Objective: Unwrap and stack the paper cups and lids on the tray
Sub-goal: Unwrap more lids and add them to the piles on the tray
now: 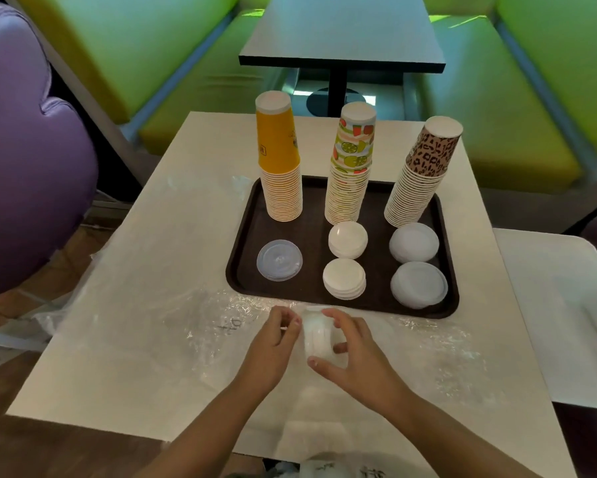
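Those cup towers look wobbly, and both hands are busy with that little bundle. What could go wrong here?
The tall leopard-print cup stack leans rightward near the dark brown tray edge; a bump might topple it. The white lid bundle, gripped by the left hand and right hand, could spill lids onto the loose clear plastic wrap.

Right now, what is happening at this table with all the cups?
A person is unpacking cups and lids onto a brown tray. Both hands hold a stack of clear lids just in front of the tray: the left hand at its left side, the right hand curled over it. Clear plastic wrap lies loose on the table. On the tray stand three upside-down cup stacks, yellow, fruit-print and leopard-print, with five lid piles in front of them.
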